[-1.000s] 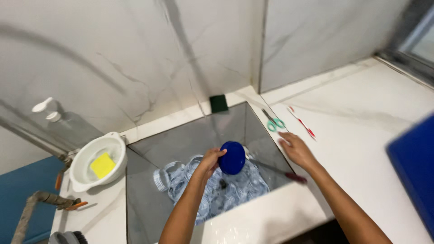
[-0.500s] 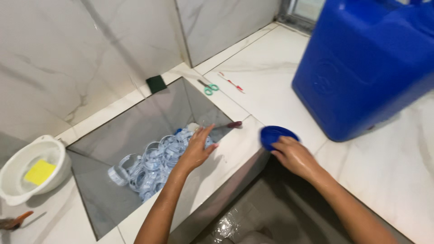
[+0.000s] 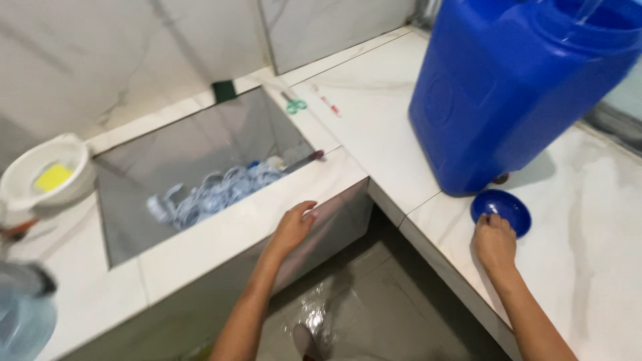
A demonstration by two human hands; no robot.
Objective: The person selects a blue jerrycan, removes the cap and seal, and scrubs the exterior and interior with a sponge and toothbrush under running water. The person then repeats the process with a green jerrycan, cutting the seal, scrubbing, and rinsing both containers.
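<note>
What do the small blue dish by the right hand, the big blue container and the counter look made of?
Small blue dish: likely glossy plastic, uniform colour. Big blue container: moulded plastic, slightly translucent at its rim. Counter: polished marble-look stone or tile, grey veining, visible joints.

Soft, even light fills the scene. The blue drum [image 3: 518, 87] casts a faint shadow on the marble counter [image 3: 602, 220] at its right. Motion blur smears the picture, worst toward the left edge; the wet floor [image 3: 334, 307] glints.
</note>
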